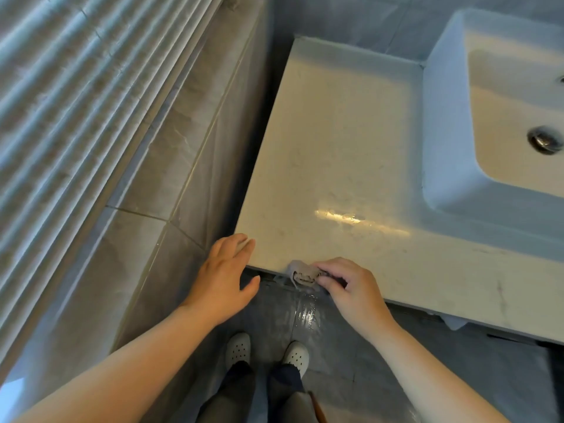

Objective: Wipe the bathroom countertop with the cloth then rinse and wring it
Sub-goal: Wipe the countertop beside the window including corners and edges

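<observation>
Down at the front edge of the countertop (341, 166), the right hand (351, 288) pinches a bunched grey cloth (302, 274), which pokes out just past its curled fingertips (323, 280) toward the corner. Beside it, the left hand (224, 276) lies flat with fingers straight, tips resting on that corner, well away from the white sink (451, 166)

The desk (335, 141) is cream with grey flecks; its sink (451, 190) is white. The cloth (300, 274) is greyish beige, the shoes (238, 348) white.
</observation>
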`<control>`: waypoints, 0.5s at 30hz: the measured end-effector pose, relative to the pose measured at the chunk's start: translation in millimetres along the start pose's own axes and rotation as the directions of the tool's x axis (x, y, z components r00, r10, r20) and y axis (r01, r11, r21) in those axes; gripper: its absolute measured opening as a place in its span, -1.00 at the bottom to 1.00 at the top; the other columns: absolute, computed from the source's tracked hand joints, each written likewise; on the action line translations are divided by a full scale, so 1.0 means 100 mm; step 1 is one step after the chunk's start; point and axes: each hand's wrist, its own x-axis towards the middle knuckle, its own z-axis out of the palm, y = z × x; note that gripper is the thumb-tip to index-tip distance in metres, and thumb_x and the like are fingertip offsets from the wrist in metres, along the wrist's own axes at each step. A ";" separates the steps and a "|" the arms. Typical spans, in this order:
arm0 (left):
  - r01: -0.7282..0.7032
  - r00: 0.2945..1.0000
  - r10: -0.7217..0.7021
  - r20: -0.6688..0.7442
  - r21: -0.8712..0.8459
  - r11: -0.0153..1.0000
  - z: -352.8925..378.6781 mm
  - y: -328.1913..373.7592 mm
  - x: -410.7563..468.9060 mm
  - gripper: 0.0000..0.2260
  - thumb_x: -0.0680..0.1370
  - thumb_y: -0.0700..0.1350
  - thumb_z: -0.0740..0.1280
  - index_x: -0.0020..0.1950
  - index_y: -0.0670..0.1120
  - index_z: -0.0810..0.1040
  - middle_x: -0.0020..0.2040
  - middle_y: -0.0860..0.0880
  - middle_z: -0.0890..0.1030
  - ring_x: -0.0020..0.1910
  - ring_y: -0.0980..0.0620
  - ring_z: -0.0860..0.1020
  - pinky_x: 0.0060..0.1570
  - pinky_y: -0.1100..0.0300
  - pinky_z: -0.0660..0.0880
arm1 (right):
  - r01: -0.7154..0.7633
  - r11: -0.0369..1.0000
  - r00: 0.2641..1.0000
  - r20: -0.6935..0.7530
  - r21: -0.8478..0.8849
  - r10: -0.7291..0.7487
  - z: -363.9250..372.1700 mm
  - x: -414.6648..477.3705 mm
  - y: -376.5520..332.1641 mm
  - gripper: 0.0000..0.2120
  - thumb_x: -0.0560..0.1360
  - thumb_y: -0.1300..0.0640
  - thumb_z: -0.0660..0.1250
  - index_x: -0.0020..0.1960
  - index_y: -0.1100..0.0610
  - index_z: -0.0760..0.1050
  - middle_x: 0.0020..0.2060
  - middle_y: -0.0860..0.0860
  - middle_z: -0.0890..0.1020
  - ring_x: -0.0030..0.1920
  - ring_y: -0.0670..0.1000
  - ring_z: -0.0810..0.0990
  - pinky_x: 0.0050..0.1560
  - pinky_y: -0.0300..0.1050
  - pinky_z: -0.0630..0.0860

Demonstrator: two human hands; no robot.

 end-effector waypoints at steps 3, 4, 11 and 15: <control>0.000 1.000 0.000 0.004 0.004 1.000 -0.01 0.05 0.00 -0.38 0.55 0.11 0.25 0.53 -0.10 0.16 0.49 0.01 0.13 0.45 0.07 0.03 0.35 0.28 0.05 | -0.006 0.996 0.994 -0.110 0.086 0.015 -0.23 0.13 -0.11 -0.73 0.50 0.30 0.33 0.08 0.01 0.63 -0.10 -0.11 0.64 -0.11 -0.18 0.57 -0.07 -0.41 0.48; 0.002 1.000 -0.002 0.004 0.005 1.000 -0.02 0.07 0.01 -0.38 0.55 0.11 0.25 0.52 -0.11 0.17 0.49 0.00 0.13 0.45 0.06 0.04 0.34 0.29 0.03 | -0.002 0.995 0.986 -0.167 0.097 0.018 -0.31 0.24 -0.12 -0.74 0.49 0.31 0.34 0.08 0.04 0.64 -0.09 -0.06 0.65 -0.13 -0.15 0.58 -0.08 -0.38 0.50; -0.089 0.996 0.088 -0.023 -0.047 0.995 -0.08 0.20 0.15 -0.44 0.54 -0.01 0.31 0.48 -0.16 0.27 0.43 -0.09 0.28 0.42 -0.02 0.20 0.37 0.24 0.12 | -0.067 0.998 0.907 -0.417 -0.019 0.053 -0.78 1.14 0.10 -0.75 0.49 0.26 0.32 0.14 0.09 0.61 0.02 -0.01 0.65 0.01 -0.04 0.56 0.04 -0.24 0.41; -0.157 0.988 0.156 -0.009 -0.041 0.987 -0.03 0.31 0.22 -0.42 0.55 0.04 0.27 0.50 -0.14 0.22 0.47 -0.09 0.23 0.46 -0.03 0.14 0.44 0.16 0.11 | -0.111 0.993 0.910 -0.406 -0.046 0.083 -0.76 1.31 0.33 -0.75 0.51 0.26 0.27 0.10 0.06 0.61 -0.03 0.04 0.65 -0.03 0.09 0.59 0.02 -0.03 0.53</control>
